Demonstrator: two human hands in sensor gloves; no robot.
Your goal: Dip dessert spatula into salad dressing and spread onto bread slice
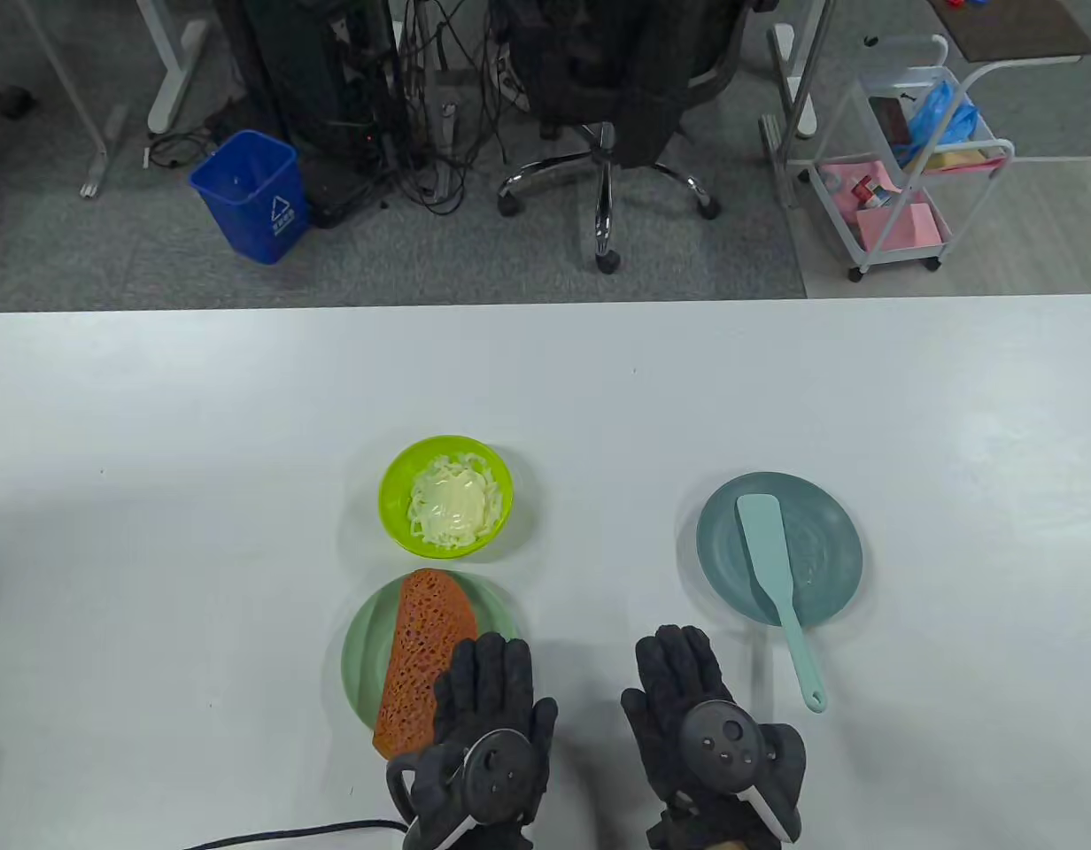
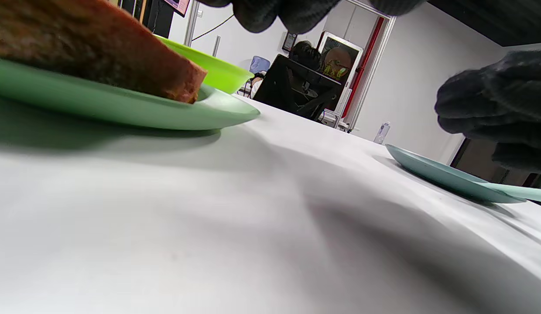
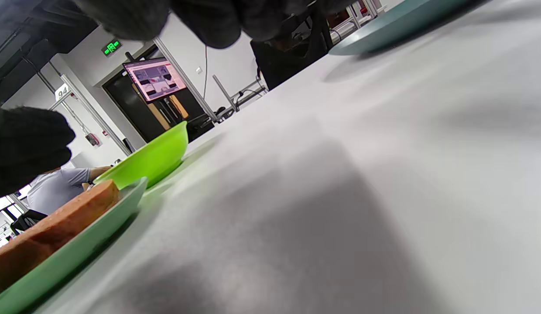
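While both hands (image 1: 488, 726) (image 1: 714, 717) lie flat, grips empty, pale-teal spatula (image 1: 774, 575) rests on plate (image 1: 829, 531).

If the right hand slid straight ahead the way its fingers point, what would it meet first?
Probably nothing: the right hand points up the bare table, between the green bowl and the blue plate, though it may graze the plate's edge.

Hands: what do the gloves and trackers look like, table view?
Both the left hand and right hand wear black knit gloves. Each back carries a dark round tracker with buttons and white-edged straps. A black cable trails from the left wrist.
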